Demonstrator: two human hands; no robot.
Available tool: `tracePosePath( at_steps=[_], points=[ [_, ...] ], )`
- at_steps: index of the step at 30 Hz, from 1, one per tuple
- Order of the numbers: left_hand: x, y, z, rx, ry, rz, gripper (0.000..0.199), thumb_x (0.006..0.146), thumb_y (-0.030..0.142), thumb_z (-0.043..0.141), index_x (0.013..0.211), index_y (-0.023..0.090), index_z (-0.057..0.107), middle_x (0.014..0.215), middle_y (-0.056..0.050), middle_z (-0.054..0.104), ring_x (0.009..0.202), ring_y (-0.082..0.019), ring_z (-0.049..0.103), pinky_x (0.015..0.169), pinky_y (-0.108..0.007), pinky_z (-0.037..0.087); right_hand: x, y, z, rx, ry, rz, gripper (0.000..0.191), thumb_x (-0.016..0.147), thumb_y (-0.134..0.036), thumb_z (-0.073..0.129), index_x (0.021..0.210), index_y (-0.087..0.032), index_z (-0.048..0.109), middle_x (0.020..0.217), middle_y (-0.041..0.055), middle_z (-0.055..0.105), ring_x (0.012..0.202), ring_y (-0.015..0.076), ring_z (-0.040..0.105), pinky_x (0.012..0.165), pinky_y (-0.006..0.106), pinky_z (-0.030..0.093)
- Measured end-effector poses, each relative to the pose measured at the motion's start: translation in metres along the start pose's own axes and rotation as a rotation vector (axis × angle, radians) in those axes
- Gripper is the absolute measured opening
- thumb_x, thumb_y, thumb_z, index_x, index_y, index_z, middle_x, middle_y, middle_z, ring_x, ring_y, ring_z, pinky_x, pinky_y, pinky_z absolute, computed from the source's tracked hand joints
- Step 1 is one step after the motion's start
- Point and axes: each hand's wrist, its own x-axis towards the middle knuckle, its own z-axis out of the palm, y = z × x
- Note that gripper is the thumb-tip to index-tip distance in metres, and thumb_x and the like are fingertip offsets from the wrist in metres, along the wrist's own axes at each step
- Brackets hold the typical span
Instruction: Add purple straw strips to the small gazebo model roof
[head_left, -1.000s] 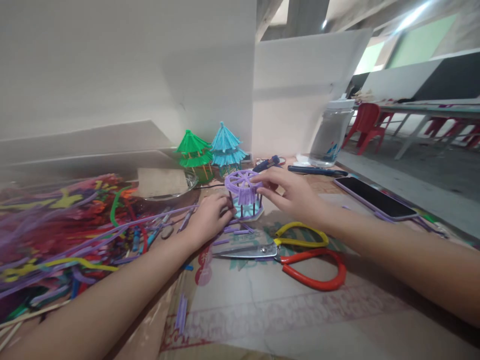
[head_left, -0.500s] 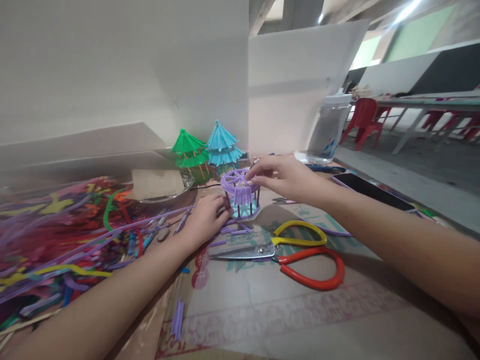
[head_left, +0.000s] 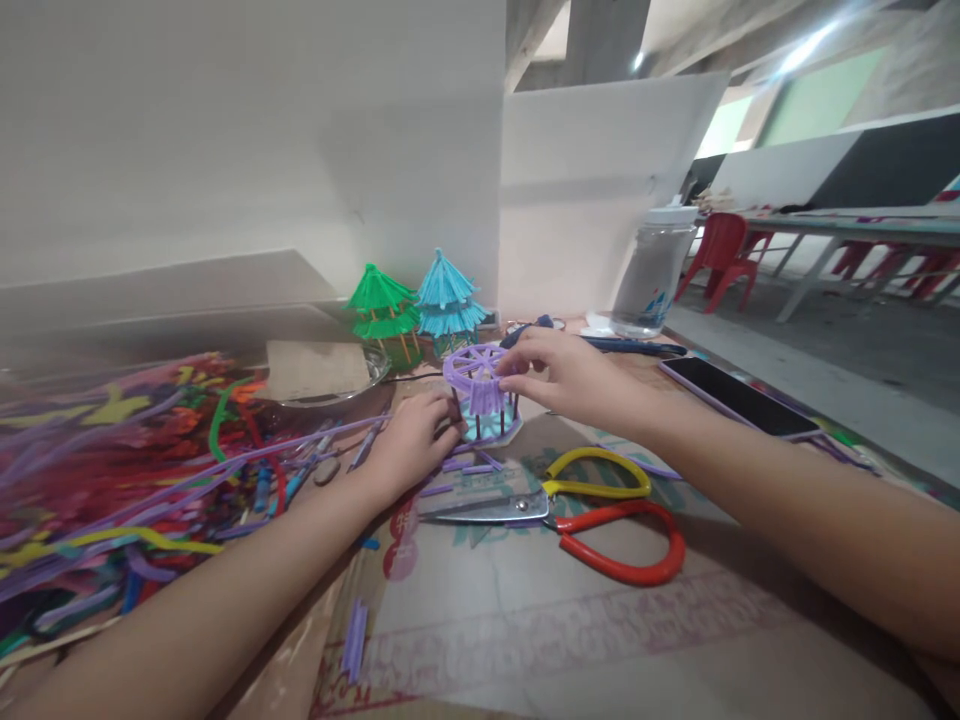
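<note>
A small round purple model (head_left: pixel 486 398) with a spoked top and dark posts stands on a light blue and purple base. My left hand (head_left: pixel 421 436) lies at its left side, fingers curled against the posts and base. My right hand (head_left: pixel 553 368) is at the right edge of the purple top, thumb and forefinger nearly together; anything between them is too small to make out. Short purple strips (head_left: pixel 471 466) lie in front of the model. Scissors (head_left: pixel 525 506) with one yellow and one red handle lie nearer, blades pointing left.
Behind stand a green model (head_left: pixel 380 310) and a blue model (head_left: pixel 448 300). Colourful pipe cleaners (head_left: pixel 150 480) are heaped at the left. On the right are a phone (head_left: pixel 739 398) and a clear bottle (head_left: pixel 654 270); more purple strips (head_left: pixel 355 640) lie in front.
My right hand has shifted slightly lower beside the purple top. The view has tilted a little, and a dark blue tool behind my right hand shows more. My left hand has stayed in place.
</note>
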Motion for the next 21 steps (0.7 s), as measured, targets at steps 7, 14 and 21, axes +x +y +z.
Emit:
tracePosePath(
  at_steps=[7,14,21],
  points=[
    [0.0,0.001,-0.001,0.011,-0.01,-0.003,0.011,0.089,0.025,0.056,0.082,0.019,0.061,0.092,-0.006,0.065,0.092,-0.022,0.059,0.082,-0.034,0.044,-0.003,-0.006,0.005,0.013,0.019,0.024,0.01,0.085,-0.026,0.065,0.08,-0.017,0.066,0.078,0.0036,0.063,0.073,0.0158,0.055,0.066,0.029,0.04],
    [0.0,0.002,-0.002,0.013,0.002,0.001,0.01,0.088,0.025,0.057,0.08,0.019,0.06,0.094,-0.006,0.065,0.092,-0.022,0.059,0.081,-0.033,0.044,0.0,-0.007,-0.012,0.084,-0.022,0.108,0.016,0.089,-0.032,0.06,0.093,-0.018,0.066,0.077,0.0027,0.065,0.07,0.0157,0.057,0.064,0.029,0.041],
    [0.0,0.001,-0.001,0.025,-0.011,-0.007,0.012,0.088,0.025,0.057,0.078,0.018,0.058,0.093,-0.006,0.065,0.091,-0.022,0.059,0.08,-0.033,0.044,-0.006,-0.008,-0.022,-0.228,-0.193,-0.285,0.018,0.086,-0.027,0.067,0.1,-0.018,0.06,0.1,0.0072,0.063,0.093,0.0211,0.056,0.078,0.032,0.041]
  ],
)
